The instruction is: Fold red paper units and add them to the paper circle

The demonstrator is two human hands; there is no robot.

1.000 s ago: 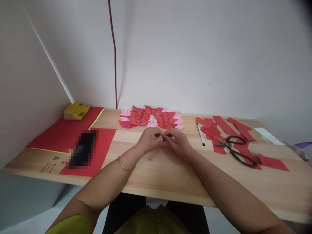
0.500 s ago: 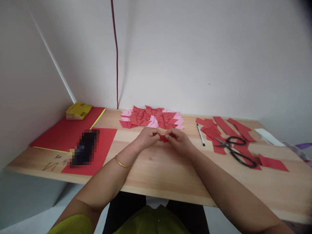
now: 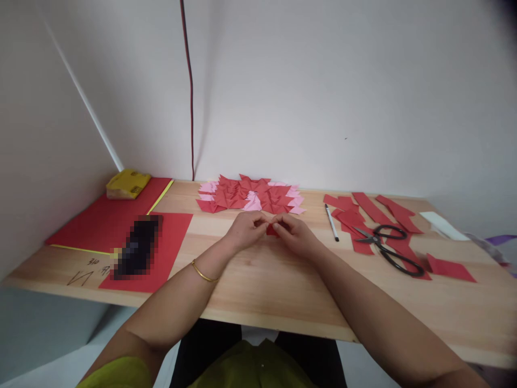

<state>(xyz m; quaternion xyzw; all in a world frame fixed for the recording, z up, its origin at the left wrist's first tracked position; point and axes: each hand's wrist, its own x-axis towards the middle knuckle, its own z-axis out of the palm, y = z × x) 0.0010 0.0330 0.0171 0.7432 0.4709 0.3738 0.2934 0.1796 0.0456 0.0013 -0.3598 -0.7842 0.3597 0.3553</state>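
Between my two hands is a small piece of red paper [image 3: 272,230], mostly covered by my fingers. My left hand [image 3: 249,228] pinches its left side, and my right hand [image 3: 294,231] pinches its right side, fingertips nearly touching. Both hands are closed, just above the middle of the wooden table [image 3: 258,285]. Just beyond them lies a pile of folded red and pink paper pieces [image 3: 250,195].
To the right lie black-handled scissors [image 3: 375,240], red paper strips [image 3: 369,207], a pen [image 3: 332,222] and white paper [image 3: 444,226]. On the left are red sheets [image 3: 169,258], a blurred dark object [image 3: 137,248] and a yellow packet [image 3: 128,184]. A wall stands behind the table.
My fingertips have come closer together over the red paper, and less of its width shows. The view has shifted very slightly; the things on the table lie as before.
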